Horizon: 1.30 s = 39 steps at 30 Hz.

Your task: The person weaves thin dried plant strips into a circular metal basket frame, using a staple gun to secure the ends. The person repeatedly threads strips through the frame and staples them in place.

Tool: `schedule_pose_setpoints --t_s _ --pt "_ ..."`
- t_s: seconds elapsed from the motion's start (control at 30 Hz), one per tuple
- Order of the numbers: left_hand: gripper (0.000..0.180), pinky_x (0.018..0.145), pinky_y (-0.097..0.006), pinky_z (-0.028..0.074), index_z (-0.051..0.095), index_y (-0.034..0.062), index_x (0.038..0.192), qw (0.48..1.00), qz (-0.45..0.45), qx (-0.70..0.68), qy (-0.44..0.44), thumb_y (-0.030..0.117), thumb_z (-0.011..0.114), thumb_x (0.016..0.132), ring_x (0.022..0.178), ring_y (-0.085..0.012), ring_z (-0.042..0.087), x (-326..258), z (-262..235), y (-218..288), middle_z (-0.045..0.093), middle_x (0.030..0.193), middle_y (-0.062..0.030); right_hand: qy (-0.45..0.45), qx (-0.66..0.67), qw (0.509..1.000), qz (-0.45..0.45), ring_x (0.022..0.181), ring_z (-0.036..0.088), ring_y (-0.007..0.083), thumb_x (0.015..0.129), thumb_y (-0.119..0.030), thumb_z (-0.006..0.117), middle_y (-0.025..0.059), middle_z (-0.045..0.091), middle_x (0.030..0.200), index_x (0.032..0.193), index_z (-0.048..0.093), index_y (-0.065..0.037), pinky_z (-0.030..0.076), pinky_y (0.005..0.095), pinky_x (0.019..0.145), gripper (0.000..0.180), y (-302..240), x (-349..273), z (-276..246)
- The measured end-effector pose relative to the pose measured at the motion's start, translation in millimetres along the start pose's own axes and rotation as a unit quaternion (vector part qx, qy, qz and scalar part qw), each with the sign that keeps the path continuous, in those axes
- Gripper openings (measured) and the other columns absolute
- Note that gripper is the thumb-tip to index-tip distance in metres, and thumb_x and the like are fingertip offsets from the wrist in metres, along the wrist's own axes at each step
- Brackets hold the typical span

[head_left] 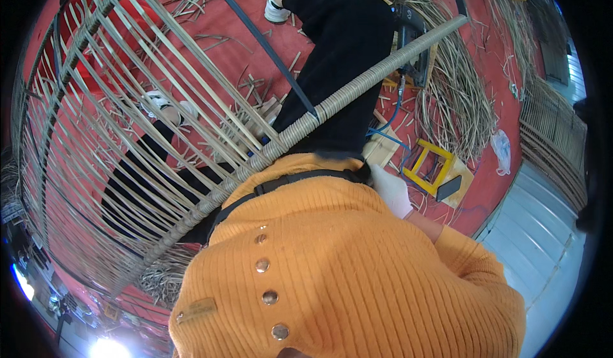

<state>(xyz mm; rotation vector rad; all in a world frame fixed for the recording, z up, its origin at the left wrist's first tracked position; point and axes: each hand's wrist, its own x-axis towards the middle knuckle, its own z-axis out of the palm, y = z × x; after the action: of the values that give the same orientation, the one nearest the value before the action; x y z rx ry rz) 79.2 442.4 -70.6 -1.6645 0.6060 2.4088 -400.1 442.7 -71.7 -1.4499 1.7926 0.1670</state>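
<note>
Your white-gloved right hand [391, 193] sits by your right hip; finger state cannot be told, likewise your left hand, out of view. Wicker panel [281, 143] slants across your lap, extending left. Right: yellow frame [445, 176]; farther, black air tool [408, 21], loose cane strands [456, 106].

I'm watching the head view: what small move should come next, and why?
I'd probably bring the gloved right hand up from beside the hip to steady the wrapped rail. The rail slants across the black trousers with no hand visible on it, and the left hand is out of view. In this view its upper end passes over the black tool.
</note>
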Motion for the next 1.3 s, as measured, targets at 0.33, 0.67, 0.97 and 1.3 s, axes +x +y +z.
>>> schedule_pose_setpoints --t_s 0.33,0.67,0.97,1.3 --pt "0.024 0.066 -0.032 0.051 0.072 0.0037 0.098 0.999 0.027 -0.036 -0.006 0.025 0.061 0.097 0.073 -0.0159 0.063 -3 6 -18 0.067 0.078 -0.0029 -0.187 -0.077 0.979 -0.029 0.096 0.07 0.0375 0.094 -0.037 0.051 0.0191 0.073 0.106 0.118 0.069 -0.013 0.055 0.0484 0.081 0.038 87 15 90" --pt "0.024 0.064 -0.03 0.051 0.072 0.0031 0.098 0.994 0.046 -0.104 -0.003 0.024 0.061 0.098 0.071 -0.0122 0.063 -18 16 -50 0.067 0.076 -0.0001 -0.247 -0.173 0.95 -0.08 0.093 0.071 0.036 0.096 -0.035 0.05 0.0163 0.074 0.101 0.107 0.073 -0.013 0.056 0.0468 0.079 0.034 24 23 2" --pt "0.02 0.064 -0.023 0.05 0.073 0.001 0.091 0.998 0.053 -0.042 0.016 0.02 0.067 0.095 0.069 -0.0065 0.06 -2 4 -34 0.065 0.075 0.0036 -0.073 -0.031 0.955 -0.286 0.08 0.069 0.0331 0.09 -0.019 0.064 0.0114 0.07 0.086 0.093 0.071 -0.01 0.055 0.0384 0.071 0.012 -91 72 -92" --pt "0.021 0.075 -0.029 0.055 0.073 -0.0027 0.103 0.974 0.05 -0.214 0.058 0.016 0.071 0.094 0.084 -0.0095 0.065 -20 44 -7 0.072 0.096 -0.0024 -0.276 -0.128 0.843 -0.443 0.1 0.065 0.0361 0.09 -0.029 0.063 0.0156 0.068 0.105 0.114 0.068 -0.01 0.052 0.0436 0.086 0.031 -147 107 -70"
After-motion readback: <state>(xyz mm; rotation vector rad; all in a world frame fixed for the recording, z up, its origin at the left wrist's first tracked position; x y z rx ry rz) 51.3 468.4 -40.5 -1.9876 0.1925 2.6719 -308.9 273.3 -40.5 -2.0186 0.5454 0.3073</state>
